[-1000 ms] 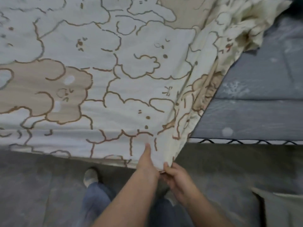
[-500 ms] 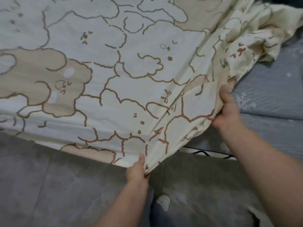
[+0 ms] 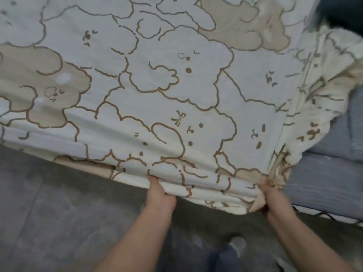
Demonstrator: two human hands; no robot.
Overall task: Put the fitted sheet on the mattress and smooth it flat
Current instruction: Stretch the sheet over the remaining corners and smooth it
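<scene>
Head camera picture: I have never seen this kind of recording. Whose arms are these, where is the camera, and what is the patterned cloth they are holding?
There is no machine here. The camera is worn on a person's head and looks forward and down, so the two bare arms coming up from the bottom of the picture are that person's own.

The cream cloth printed with brown-outlined cartoon animals is the fitted sheet. It is spread over most of the grey mattress, which is still bare on the right, where the sheet's side edge lies bunched and crumpled.

The left hand grips the near hem of the sheet, thumb on top. The right hand grips the hem at the near right corner, where the cloth folds under. Between the hands the hem hangs in soft folds.

Below is a grey floor, with the person's jeans-clad leg and a shoe.
</scene>
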